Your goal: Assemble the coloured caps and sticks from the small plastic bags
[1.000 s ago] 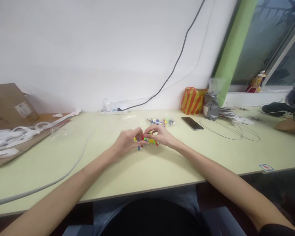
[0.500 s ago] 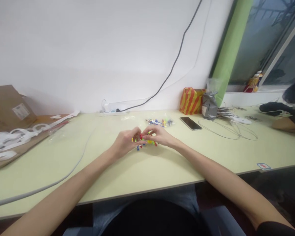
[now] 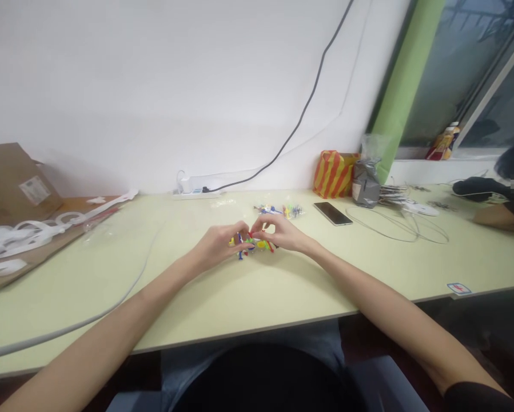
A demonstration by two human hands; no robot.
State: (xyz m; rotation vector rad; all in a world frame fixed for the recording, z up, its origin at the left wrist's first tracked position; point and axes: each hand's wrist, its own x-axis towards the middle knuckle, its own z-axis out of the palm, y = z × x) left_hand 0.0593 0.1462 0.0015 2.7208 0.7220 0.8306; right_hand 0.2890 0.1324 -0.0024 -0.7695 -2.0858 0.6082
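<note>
Near the middle of the table, my right hand [image 3: 283, 233] pinches a small red plastic piece [image 3: 251, 234] between thumb and fingertips. My left hand [image 3: 222, 242] meets it from the other side, its forefinger tip at the red piece and its fingers curled. What the left fingers grip is too small to make out. Below and between both hands lie small coloured plastic pieces, among them a blue one [image 3: 240, 255], a yellow one [image 3: 261, 245] and a red stick-like one [image 3: 270, 246]. Fingers hide part of this pile.
Behind my hands lie more coloured pieces in clear plastic [image 3: 291, 211]. A phone [image 3: 333, 213] is to their right, near a striped bag [image 3: 334, 174] and a grey bag [image 3: 365, 182]. A power strip [image 3: 194, 194] sits by the wall; cardboard [image 3: 12, 186] stands left. Another person's arm [image 3: 499, 217] rests far right.
My hands and the red piece have shifted slightly up and to the right. The left thumb and forefinger have parted a little, showing a blue piece between them.
</note>
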